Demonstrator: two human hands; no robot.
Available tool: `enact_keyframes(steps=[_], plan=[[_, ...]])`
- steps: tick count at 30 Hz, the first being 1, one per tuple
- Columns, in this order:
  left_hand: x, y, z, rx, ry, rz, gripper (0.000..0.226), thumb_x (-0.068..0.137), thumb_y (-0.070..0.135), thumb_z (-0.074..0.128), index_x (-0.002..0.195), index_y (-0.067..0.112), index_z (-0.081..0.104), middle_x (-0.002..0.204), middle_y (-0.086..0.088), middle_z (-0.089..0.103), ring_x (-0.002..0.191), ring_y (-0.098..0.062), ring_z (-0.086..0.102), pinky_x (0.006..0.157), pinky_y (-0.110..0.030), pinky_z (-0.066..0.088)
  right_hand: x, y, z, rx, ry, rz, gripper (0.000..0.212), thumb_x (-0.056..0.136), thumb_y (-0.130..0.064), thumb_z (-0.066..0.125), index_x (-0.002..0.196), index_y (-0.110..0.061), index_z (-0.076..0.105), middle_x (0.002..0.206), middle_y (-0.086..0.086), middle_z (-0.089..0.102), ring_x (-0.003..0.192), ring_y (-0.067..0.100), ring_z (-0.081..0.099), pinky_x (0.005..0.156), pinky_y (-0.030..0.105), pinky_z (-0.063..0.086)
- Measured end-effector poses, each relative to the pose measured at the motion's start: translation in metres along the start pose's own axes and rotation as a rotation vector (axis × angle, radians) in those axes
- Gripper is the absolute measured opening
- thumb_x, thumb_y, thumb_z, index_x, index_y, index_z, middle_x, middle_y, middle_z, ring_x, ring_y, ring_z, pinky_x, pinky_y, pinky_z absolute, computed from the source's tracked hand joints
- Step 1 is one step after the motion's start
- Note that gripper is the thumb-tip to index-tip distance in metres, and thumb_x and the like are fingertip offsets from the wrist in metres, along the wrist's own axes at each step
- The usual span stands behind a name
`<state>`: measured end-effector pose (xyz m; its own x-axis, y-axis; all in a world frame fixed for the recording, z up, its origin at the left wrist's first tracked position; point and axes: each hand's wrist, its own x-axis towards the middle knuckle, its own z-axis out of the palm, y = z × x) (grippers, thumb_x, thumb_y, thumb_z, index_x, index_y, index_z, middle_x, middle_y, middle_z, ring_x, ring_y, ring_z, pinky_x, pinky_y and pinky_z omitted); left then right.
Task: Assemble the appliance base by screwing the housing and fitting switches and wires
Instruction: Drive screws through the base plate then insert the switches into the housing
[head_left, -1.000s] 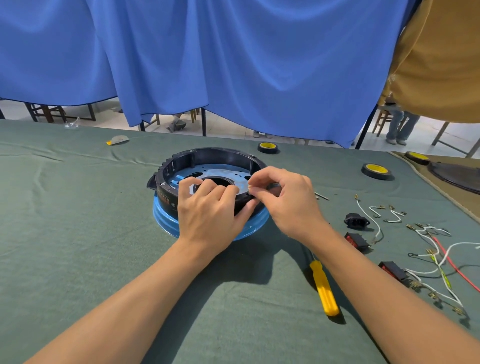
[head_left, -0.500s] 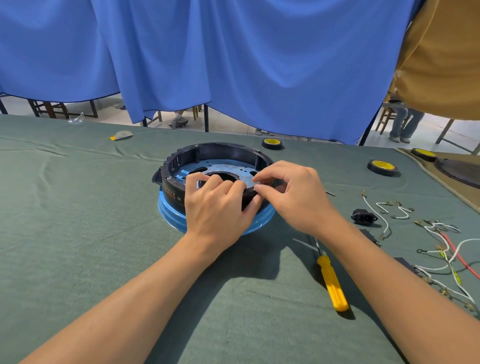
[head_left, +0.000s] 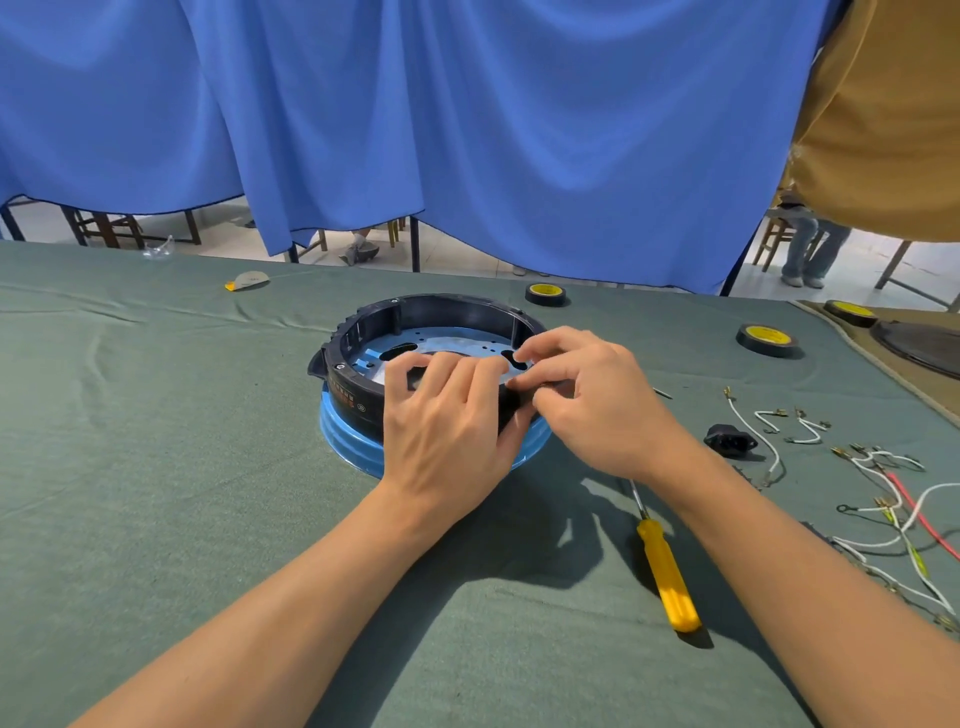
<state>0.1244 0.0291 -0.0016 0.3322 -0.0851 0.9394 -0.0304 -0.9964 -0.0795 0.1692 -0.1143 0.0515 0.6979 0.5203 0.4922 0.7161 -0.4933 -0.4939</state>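
Green-clothed table (head_left: 156, 467): black housing (head_left: 457, 306) sits mid-table on a blue base (head_left: 353, 447). Left hand (head_left: 447, 431) curls over its near rim, gripping. Right hand (head_left: 597, 400) pinches that rim beside it, thumb against forefinger.

Blue curtain (head_left: 467, 130), pale floor (head_left: 467, 254)

Left hand (head_left: 447, 436) grips the housing (head_left: 363, 338) rim; right hand (head_left: 597, 410) pinches it.
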Motion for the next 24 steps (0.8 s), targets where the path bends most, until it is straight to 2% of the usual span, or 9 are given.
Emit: enact_keyframes(steps=[2, 4, 8, 10, 13, 15, 18, 21, 24], plan=[[-0.002, 0.003, -0.002, -0.01, -0.039, 0.03, 0.022, 0.086, 0.034, 0.066, 0.088, 0.012, 0.068, 0.083, -0.001, 0.071, 0.08, -0.025, 0.066, 0.084, -0.042, 0.037, 0.001, -0.001, -0.004, 0.193, 0.154, 0.178, 0.032, 0.083, 0.001, 0.054, 0.091, -0.02, 0.077, 0.105, -0.01, 0.064, 0.101, 0.005, 0.056, 0.094, 0.028, 0.047], [-0.004, 0.003, -0.004, -0.008, -0.089, 0.044, 0.015, 0.085, 0.029, 0.067, 0.087, 0.014, 0.069, 0.084, 0.0, 0.071, 0.081, -0.025, 0.066, 0.084, -0.042, 0.038, 0.002, -0.004, -0.012, 0.599, 0.333, 0.485, 0.027, 0.084, 0.002, 0.055, 0.087, -0.017, 0.074, 0.095, -0.006, 0.066, 0.097, 0.01, 0.06, 0.094, 0.04, 0.051], [0.002, 0.005, -0.013, -0.037, -0.222, -0.001, 0.016, 0.081, 0.029, 0.073, 0.084, 0.014, 0.069, 0.082, 0.001, 0.071, 0.082, -0.026, 0.067, 0.084, -0.044, 0.044, 0.0, -0.008, -0.016, 1.165, 0.323, 0.928, 0.008, 0.083, -0.004, 0.057, 0.088, -0.007, 0.061, 0.093, 0.01, 0.056, 0.09, 0.024, 0.057, 0.084, 0.056, 0.05], [0.013, 0.003, -0.019, -0.096, -0.304, -0.017, 0.024, 0.078, 0.036, 0.074, 0.084, 0.015, 0.067, 0.082, 0.002, 0.071, 0.084, -0.026, 0.067, 0.084, -0.044, 0.045, -0.004, -0.011, -0.011, 1.239, 0.242, 1.025, 0.005, 0.08, -0.006, 0.057, 0.084, -0.007, 0.059, 0.092, 0.012, 0.056, 0.089, 0.025, 0.058, 0.086, 0.058, 0.048], [0.04, -0.007, -0.027, -0.149, -0.522, -0.131, 0.052, 0.083, 0.065, 0.05, 0.105, 0.019, 0.058, 0.093, 0.004, 0.07, 0.095, -0.027, 0.065, 0.085, -0.042, 0.04, -0.006, -0.012, -0.003, 1.265, 0.165, 1.097, 0.015, 0.081, -0.007, 0.055, 0.095, -0.005, 0.061, 0.096, 0.014, 0.06, 0.089, 0.026, 0.061, 0.076, 0.05, 0.053], [0.054, -0.017, -0.023, -0.131, -0.859, -0.224, 0.084, 0.074, 0.084, 0.039, 0.128, 0.02, 0.041, 0.107, 0.003, 0.067, 0.108, -0.028, 0.061, 0.087, -0.042, 0.04, -0.006, -0.013, 0.0, 1.271, 0.159, 1.128, 0.025, 0.081, -0.007, 0.054, 0.105, -0.004, 0.06, 0.102, 0.017, 0.06, 0.093, 0.028, 0.06, 0.07, 0.046, 0.053], [0.065, -0.023, -0.011, -0.104, -1.351, -0.255, 0.115, 0.066, 0.09, 0.047, 0.153, 0.025, 0.01, 0.148, -0.004, 0.047, 0.132, -0.029, 0.046, 0.103, -0.047, 0.04, -0.005, -0.013, 0.0, 1.274, 0.167, 1.134, 0.031, 0.079, -0.005, 0.054, 0.11, -0.007, 0.057, 0.101, 0.019, 0.058, 0.095, 0.032, 0.06, 0.069, 0.047, 0.053], [0.071, -0.025, -0.003, -0.106, -1.454, -0.209, 0.107, 0.066, 0.082, 0.063, 0.146, 0.022, 0.024, 0.138, -0.004, 0.052, 0.111, -0.028, 0.052, 0.094, -0.044, 0.045, -0.004, -0.012, 0.0, 1.273, 0.157, 1.128, 0.025, 0.079, -0.004, 0.055, 0.104, -0.01, 0.056, 0.095, 0.018, 0.055, 0.092, 0.032, 0.058, 0.068, 0.047, 0.052], [0.07, -0.026, -0.002, -0.076, -1.375, -0.206, 0.091, 0.065, 0.073, 0.071, 0.129, 0.019, 0.038, 0.116, -0.001, 0.058, 0.098, -0.026, 0.054, 0.086, -0.044, 0.047, -0.003, -0.013, 0.002, 1.287, 0.147, 1.136, 0.013, 0.081, -0.004, 0.055, 0.091, -0.011, 0.053, 0.088, 0.017, 0.051, 0.083, 0.03, 0.055, 0.066, 0.045, 0.05]])
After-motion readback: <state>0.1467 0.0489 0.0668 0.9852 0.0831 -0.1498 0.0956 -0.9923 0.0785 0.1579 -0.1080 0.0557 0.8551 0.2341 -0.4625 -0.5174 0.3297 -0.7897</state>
